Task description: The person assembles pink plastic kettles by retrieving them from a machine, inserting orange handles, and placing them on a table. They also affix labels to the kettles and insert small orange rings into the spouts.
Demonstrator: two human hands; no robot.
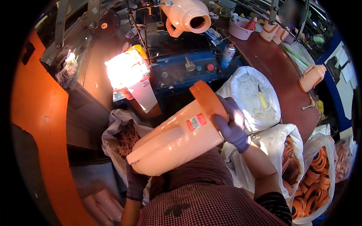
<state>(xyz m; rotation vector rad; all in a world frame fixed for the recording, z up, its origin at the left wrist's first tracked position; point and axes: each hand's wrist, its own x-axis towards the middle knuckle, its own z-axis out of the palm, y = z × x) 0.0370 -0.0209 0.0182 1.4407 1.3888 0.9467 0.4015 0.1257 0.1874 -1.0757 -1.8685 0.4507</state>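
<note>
A peach plastic thermos jug shell (169,139) lies slanted across my front, with an orange ring part (206,98) at its upper right end and a red-and-white label on its side. My gloved right hand (234,126) is closed around that orange end, thumb over the near side. At the lower left end my gloved left hand (136,184) holds the shell from beneath; its fingers are mostly hidden behind it. Another peach jug shell (188,17), its dark opening facing right, sits on the machine ahead.
The blue machine panel (177,71) has buttons and a knob. Beside it stands a spray can (227,55). White sacks hold clear parts (250,94), orange rings (312,180) and thin pinkish pieces (129,139). A brightly lit box (143,94) stands left; an orange panel (39,113) borders that side.
</note>
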